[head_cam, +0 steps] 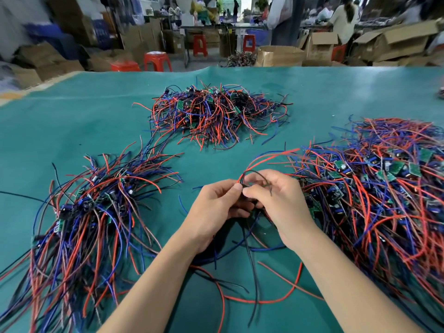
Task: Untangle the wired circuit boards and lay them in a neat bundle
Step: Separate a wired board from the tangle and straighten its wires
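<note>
Over the green table mat (96, 121), my left hand (216, 207) and my right hand (276, 203) meet at the centre and pinch a small wired circuit board; its black wire (252, 272) and red wire (271, 299) trail toward me. The board itself is mostly hidden between my fingers. A tangled heap of red, blue and black wired boards (216, 114) lies at the far centre. A large pile with green boards showing (374, 186) spreads to the right. On the left lies a roughly aligned bundle (91, 212), its wires running toward me.
Beyond the table's far edge stand red plastic stools (157, 60), cardboard boxes (278, 55) and other workbenches with people. A few loose wires lie on the mat between my forearms.
</note>
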A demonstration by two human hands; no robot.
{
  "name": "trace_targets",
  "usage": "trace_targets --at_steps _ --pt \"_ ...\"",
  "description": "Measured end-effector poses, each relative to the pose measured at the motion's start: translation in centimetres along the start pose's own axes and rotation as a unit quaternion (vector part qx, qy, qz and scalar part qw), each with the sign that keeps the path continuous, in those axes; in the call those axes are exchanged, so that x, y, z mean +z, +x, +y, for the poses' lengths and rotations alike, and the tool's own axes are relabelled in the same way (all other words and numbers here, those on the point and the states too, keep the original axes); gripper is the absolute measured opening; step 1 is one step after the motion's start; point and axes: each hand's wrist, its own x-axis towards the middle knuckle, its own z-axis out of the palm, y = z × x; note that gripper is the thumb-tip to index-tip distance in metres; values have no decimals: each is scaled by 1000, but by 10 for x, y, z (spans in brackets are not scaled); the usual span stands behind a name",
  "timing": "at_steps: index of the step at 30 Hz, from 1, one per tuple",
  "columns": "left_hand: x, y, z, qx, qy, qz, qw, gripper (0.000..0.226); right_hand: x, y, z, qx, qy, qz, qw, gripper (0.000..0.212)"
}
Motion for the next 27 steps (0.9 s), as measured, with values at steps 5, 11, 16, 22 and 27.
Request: trace_targets --at_steps 5,11,16,22,27 --pt "0 1 -1 7 21 17 1000 29 -1 -1 -1 -29 11 -27 999 18" --pt "0 1 0 -2 2 35 999 23 -3 2 3 -27 17 -10 999 20" --pt "0 1 -1 7 -25 60 998 19 -2 3 3 -17 43 7 999 11" --pt "-1 0 2 7 -58 78 995 8 -2 3 3 -14 39 16 999 14" --pt "-3 0 2 19 -19 88 996 12 -1 4 3 -7 40 21 999 18"
